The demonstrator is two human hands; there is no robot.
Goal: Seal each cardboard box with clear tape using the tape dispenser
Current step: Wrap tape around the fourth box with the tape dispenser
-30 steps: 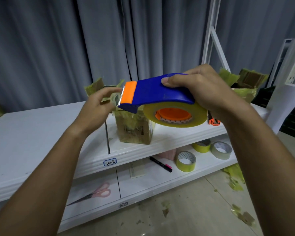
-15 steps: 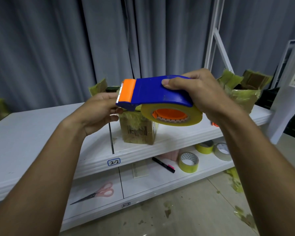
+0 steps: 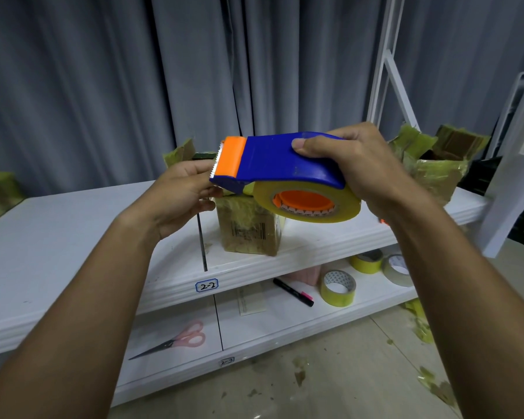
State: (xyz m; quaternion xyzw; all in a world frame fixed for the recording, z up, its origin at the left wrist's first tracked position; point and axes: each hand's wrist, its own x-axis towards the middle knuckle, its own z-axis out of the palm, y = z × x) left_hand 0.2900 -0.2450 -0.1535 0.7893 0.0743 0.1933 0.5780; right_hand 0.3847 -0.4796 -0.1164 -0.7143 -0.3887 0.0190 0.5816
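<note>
While the right hand (image 3: 366,173) wraps around the blue tape dispenser (image 3: 280,164), thumb on top, the left hand (image 3: 179,195) has its fingers curled in at the orange toothed end, looks like it's pinching the tape, can't really tell. Dispenser's held up in the air just in front of a taped-up cardboard box (image 3: 248,228) on the white shelf (image 3: 58,237). Below that box: scissors (image 3: 179,341), a marker (image 3: 294,292), some tape rolls (image 3: 338,288).

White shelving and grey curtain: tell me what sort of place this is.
Probably a small packing or stockroom corner: numbered white metal shelves, a tape-wrapped brown cardboard box, spare yellow tape rolls, tape scraps on the floor.
</note>
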